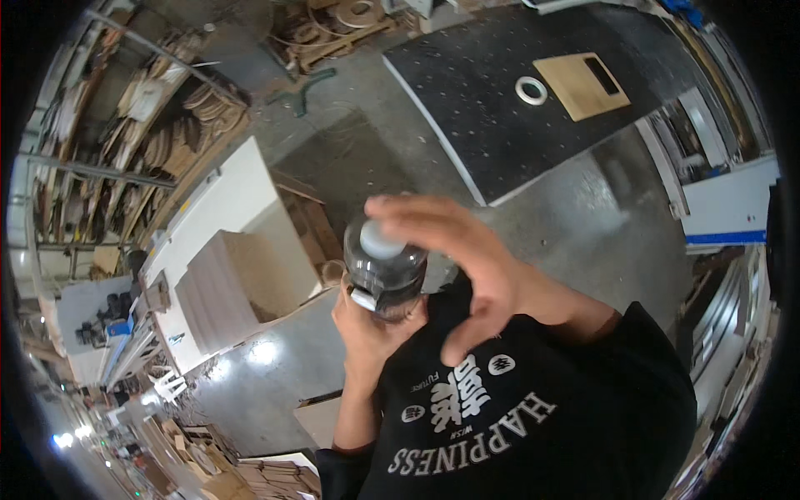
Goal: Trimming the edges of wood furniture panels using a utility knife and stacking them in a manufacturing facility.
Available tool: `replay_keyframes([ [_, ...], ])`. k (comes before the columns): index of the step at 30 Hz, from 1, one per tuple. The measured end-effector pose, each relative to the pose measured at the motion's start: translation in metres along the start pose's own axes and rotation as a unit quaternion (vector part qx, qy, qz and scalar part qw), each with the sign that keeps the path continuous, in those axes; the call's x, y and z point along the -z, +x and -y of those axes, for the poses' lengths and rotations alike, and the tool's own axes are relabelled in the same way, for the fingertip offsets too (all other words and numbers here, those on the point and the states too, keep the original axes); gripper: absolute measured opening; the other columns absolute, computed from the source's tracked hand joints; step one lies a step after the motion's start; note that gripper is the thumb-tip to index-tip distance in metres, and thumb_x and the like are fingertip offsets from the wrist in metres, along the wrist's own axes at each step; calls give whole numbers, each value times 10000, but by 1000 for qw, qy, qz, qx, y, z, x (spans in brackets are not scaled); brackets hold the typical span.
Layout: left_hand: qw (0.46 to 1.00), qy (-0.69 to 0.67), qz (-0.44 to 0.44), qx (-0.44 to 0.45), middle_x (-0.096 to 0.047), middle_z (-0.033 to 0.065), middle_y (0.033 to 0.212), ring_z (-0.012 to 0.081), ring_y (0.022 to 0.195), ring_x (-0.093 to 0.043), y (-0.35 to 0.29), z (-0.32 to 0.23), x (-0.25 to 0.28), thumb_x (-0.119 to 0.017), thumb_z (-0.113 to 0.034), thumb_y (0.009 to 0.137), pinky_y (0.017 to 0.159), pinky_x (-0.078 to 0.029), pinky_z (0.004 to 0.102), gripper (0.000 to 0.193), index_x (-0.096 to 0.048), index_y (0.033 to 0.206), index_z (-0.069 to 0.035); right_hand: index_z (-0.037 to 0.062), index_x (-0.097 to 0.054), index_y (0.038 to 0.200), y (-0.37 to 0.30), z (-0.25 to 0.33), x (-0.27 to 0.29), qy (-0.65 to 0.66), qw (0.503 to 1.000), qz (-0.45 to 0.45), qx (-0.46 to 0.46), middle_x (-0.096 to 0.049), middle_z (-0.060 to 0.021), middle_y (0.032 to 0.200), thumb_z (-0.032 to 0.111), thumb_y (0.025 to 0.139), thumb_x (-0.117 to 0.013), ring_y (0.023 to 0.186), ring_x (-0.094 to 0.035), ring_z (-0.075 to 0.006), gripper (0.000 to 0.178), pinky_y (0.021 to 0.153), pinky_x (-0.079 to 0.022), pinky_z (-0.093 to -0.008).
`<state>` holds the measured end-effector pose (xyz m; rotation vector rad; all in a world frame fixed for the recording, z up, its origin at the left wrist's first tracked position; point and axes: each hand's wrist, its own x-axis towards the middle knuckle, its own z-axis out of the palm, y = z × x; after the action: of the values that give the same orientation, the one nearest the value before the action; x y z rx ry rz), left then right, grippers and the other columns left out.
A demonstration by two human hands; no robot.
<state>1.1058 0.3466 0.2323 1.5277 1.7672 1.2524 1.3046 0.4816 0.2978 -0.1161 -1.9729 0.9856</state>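
My left hand (372, 329) is wrapped around the lower part of a clear plastic bottle (386, 271) with a white cap (382, 240), held upright in front of my chest. Over the top of the bottle reaches my right hand (467, 258), slightly smeared by motion. Its fingers extend across the cap's edge while the thumb stands well apart, pointing down toward my shirt. Whether the fingertips touch the cap, I cannot tell. Part of the bottle's base is hidden by my left hand.
A black-topped table (500, 108) at the far right bears a tan panel (582, 86) and a tape roll (531, 91). To the left, a white board (242, 187) carries a brown sheet (218, 287). Shelves of wood offcuts (125, 125) line the far left.
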Motion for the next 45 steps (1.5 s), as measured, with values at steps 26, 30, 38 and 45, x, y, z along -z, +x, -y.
replay_keyframes([
  [26, 932, 295, 209, 18, -710, 191, 1316, 414, 1220, -694, 26, -5, -178, -873, -402, 919, 1013, -576, 496, 1015, -335, 1673, 13, -27, -499, 1381, -163, -262, 311, -98, 861, -456, -203, -696, -123, 1277, 81, 877, -943, 1133, -706, -186, 680, 1019, -573, -352],
  [30, 928, 296, 195, 113, -718, 166, 1317, 395, 1207, -704, 4, -1, -166, -866, -397, 925, 994, -582, 493, 983, -361, 1668, 1, -51, -512, 1347, -176, -328, 350, -187, 855, -433, -215, -702, -140, 1277, 208, 853, -984, 1085, -718, -208, 730, 980, -573, -354],
  [38, 929, 274, 143, 201, -726, 150, 1320, 386, 1177, -713, -9, 6, -142, -826, -398, 951, 968, -587, 500, 907, -392, 1653, -22, -71, -583, 1241, -174, -352, 352, -341, 823, -352, -287, -742, -168, 1199, 290, 830, -999, 1089, -733, -229, 688, 972, -578, -384],
  [45, 936, 284, 115, 172, -727, 160, 1325, 394, 1192, -711, -29, 30, -98, -819, -382, 967, 955, -589, 511, 868, -403, 1640, -27, -78, -632, 1296, -193, -373, 352, -388, 830, -279, -287, -764, -170, 1217, 362, 793, -1009, 1066, -754, -283, 767, 960, -577, -398],
])
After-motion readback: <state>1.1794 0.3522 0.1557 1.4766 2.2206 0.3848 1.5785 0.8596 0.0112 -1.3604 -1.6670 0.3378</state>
